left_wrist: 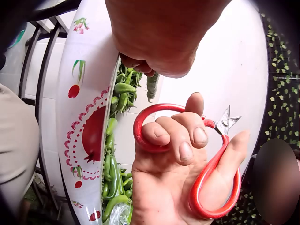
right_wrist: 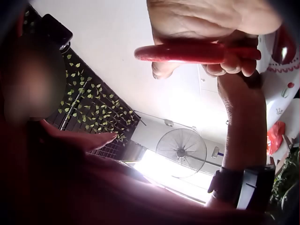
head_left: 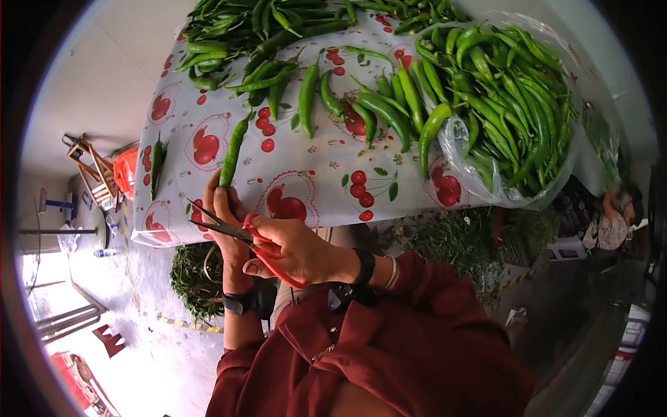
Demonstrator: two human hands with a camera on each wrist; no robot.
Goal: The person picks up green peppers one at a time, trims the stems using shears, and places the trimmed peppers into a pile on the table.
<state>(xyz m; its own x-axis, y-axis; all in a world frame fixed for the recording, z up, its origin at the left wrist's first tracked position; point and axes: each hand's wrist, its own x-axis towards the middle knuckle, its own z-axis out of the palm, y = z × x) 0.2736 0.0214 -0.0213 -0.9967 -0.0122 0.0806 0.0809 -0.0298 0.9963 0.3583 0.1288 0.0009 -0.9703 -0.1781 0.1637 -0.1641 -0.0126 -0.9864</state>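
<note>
In the head view my left hand (head_left: 224, 205) holds a long green chili pepper (head_left: 235, 149) by its lower end, over the near left of the table. My right hand (head_left: 295, 249) grips red-handled scissors (head_left: 221, 226), fingers through the loops. Their blades are spread apart and cross in front of the left hand, below the pepper. The left wrist view shows the same scissors (left_wrist: 224, 121) in the right hand (left_wrist: 171, 180), with the held pepper (left_wrist: 152, 88) beyond, partly hidden by the left hand (left_wrist: 154, 42). A red handle (right_wrist: 183, 54) shows in the right wrist view.
Green peppers (head_left: 250, 21) are heaped at the table's far left. A clear plastic bag (head_left: 455, 135) full of peppers stands at right. Loose peppers (head_left: 379, 111) lie between them on the patterned tablecloth (head_left: 323, 167). One darker pepper (head_left: 158, 167) lies near the left edge.
</note>
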